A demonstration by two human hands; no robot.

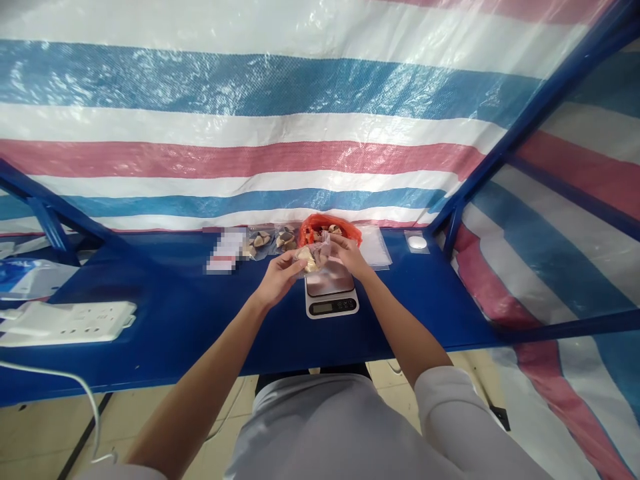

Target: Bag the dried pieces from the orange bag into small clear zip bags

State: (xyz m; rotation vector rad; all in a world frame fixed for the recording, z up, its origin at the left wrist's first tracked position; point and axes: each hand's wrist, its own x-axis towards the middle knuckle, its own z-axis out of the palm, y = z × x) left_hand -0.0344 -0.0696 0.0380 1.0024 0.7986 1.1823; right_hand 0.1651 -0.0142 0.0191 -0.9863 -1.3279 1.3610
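Between my two hands is a small clear plastic bag (314,259) with pale and brownish pieces in it, held above a kitchen scale (333,303). My left hand (281,275) grips the bag's left side, thumb on top. At the bag's upper right edge, the fingers of my right hand (349,255) are closed on the plastic. The scale has a metal plate and a dark display panel at its front. Just behind my hands lies an open red plastic bag (313,223) with more brown and cream pieces inside.
Two filled clear bags (259,241) lie left of the red bag, beside a blurred paper (227,250). Flat clear bags (375,247) lie to its right, then a white round item (416,243). A white power strip (70,322) sits at the left on the blue table (190,327). Striped sheeting hangs behind.
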